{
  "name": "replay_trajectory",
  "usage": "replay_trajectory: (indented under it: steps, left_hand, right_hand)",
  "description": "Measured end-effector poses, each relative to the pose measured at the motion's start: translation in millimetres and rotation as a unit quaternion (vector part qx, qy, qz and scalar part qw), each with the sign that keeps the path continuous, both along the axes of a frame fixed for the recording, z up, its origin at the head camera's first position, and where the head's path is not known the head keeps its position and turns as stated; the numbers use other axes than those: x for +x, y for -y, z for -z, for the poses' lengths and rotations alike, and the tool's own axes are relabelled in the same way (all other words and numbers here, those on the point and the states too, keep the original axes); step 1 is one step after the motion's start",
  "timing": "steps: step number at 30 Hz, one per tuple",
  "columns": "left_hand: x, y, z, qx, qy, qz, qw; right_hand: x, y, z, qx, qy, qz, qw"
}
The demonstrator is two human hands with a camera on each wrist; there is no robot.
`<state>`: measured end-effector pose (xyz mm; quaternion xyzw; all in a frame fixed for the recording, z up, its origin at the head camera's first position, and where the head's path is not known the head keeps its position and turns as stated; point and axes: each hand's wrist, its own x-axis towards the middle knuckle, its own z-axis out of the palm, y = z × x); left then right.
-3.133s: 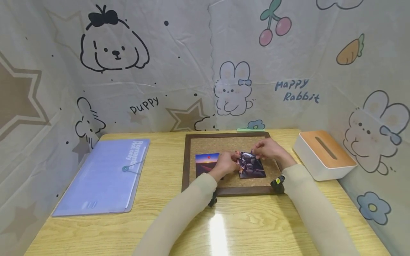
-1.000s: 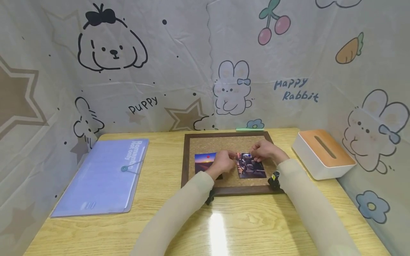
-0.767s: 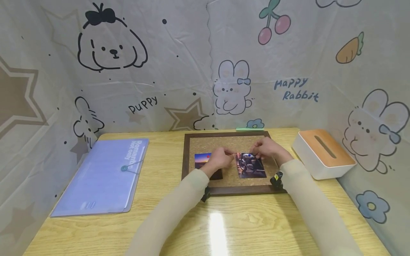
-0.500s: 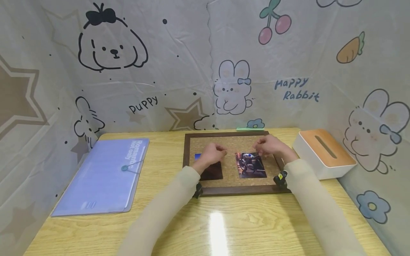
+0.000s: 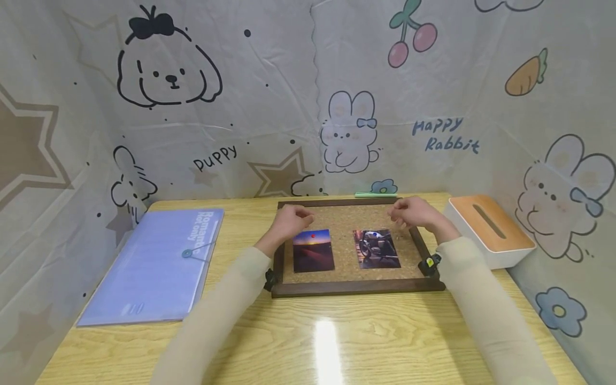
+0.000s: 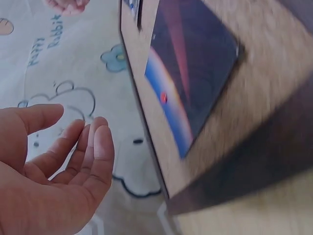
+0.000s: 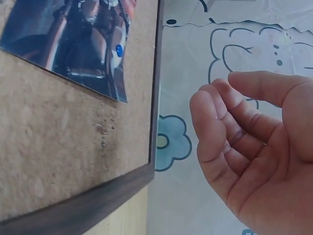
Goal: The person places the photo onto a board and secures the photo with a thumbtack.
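Two photos lie on a cork board [image 5: 344, 256] with a dark wooden frame. The left one, a sunset photo [image 5: 313, 254], has a red pushpin [image 6: 164, 98] near its top edge. On the right, a motorcycle photo [image 5: 377, 250] carries a blue pushpin [image 7: 119, 50] near its top. My left hand [image 5: 289, 220] is over the board's upper left corner, loosely curled and holding nothing. Over the board's upper right corner is my right hand [image 5: 415, 212], fingers relaxed and bent, with nothing between them in the right wrist view.
A purple document folder [image 5: 154, 267] with a string closure lies on the left of the wooden table [image 5: 375, 337]. To the right stands a white tissue box [image 5: 491, 230] with a wooden lid. A thin green stick [image 5: 376, 195] lies behind the board, near the printed cloth backdrop.
My left hand has left the motorcycle photo's edge and moved left and up past the sunset photo. My right hand has drawn away to the upper right. The blue pin now shows uncovered.
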<state>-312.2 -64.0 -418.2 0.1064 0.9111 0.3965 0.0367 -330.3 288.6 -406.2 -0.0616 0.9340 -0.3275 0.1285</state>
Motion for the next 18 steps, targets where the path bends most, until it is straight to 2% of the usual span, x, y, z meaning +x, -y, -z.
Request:
replay_trajectory:
  steps: [6,10,14,18]
  left_hand:
    - [-2.2,30.2,-14.3,-0.031,-0.021,-0.011,0.9992]
    - [-1.7,53.0,-23.5,-0.034,-0.037,-0.016,0.9986]
    - [-2.5,71.3,-29.2,-0.033,-0.051,-0.02,0.9979]
    - [-1.5,84.8,-34.2,-0.05,-0.058,-0.023,0.9968]
  right_hand:
    - [2.0,-1.6,-9.5,0.004,-0.015,0.001,0.9999]
    - [3.2,-3.4,-14.3,0.004,-0.031,0.001,0.9995]
    - [5.9,-6.7,-21.5,0.005,-0.046,0.002,0.9989]
    - [9.2,-10.0,-31.3,0.021,-0.062,0.003,0.9979]
